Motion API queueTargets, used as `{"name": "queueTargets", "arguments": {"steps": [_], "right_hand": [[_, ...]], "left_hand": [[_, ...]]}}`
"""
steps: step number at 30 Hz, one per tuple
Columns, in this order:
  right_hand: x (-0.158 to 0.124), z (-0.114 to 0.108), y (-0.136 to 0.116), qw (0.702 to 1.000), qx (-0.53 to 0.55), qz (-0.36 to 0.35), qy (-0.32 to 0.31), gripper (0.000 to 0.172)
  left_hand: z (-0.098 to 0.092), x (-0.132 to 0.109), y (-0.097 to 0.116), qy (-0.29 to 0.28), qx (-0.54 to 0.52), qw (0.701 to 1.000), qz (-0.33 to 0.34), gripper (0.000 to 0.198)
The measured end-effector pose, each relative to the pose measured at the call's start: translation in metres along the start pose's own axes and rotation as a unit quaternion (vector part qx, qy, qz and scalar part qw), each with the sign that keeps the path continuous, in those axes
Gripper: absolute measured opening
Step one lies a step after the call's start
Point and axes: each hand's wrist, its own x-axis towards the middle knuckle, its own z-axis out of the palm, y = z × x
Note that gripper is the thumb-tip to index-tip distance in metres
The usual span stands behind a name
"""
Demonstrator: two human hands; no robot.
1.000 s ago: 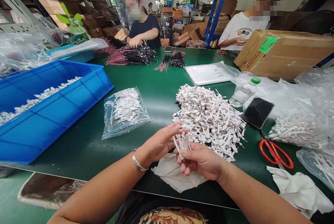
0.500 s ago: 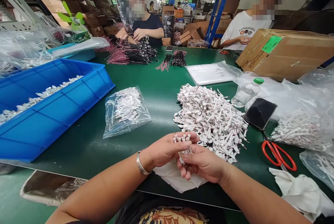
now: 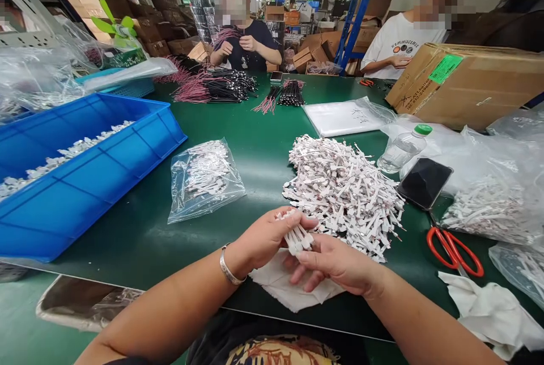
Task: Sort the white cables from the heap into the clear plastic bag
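Observation:
My left hand (image 3: 272, 234) is closed around a small bunch of white connector pieces (image 3: 298, 239), which fan out toward the right. The fingers of my right hand (image 3: 331, 263) are at the lower end of the bunch, with the thumb on the pieces and the other fingers curled below. Just beyond my hands lies a large pile of similar white pieces (image 3: 344, 189) on the green table (image 3: 263, 155). A white cloth (image 3: 280, 285) lies beneath my hands. To the left is a clear bag of white pieces (image 3: 208, 172).
A blue bin (image 3: 106, 183) with white pieces stands left. Right are a bottle (image 3: 403, 149), a phone (image 3: 425, 182), red-handled scissors (image 3: 453, 251) and a cardboard box (image 3: 471, 81). Across the table, a person (image 3: 255, 42) handles wires; another person (image 3: 395, 42) is at the right.
The bunch in my left hand has tilted and its long ends now show. My right fingers have spread slightly. The person across the table has raised both hands with wires.

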Motion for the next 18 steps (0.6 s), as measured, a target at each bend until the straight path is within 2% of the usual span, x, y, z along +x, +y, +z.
{"name": "queueTargets", "arguments": {"steps": [3,7,18], "right_hand": [[-0.002,-0.004,-0.004,0.993,-0.083,-0.042,0.075,0.042],[0.003,-0.007,-0.003,0.981,-0.101,-0.08,0.146,0.039],[0.007,-0.011,0.003,0.972,-0.106,-0.118,0.175,0.035]], "left_hand": [[-0.004,0.004,0.007,0.038,-0.059,0.997,0.021,0.027],[-0.006,0.006,0.013,0.044,-0.098,0.994,0.018,0.023],[-0.009,0.008,0.009,0.035,-0.103,0.994,0.017,0.022]]}}
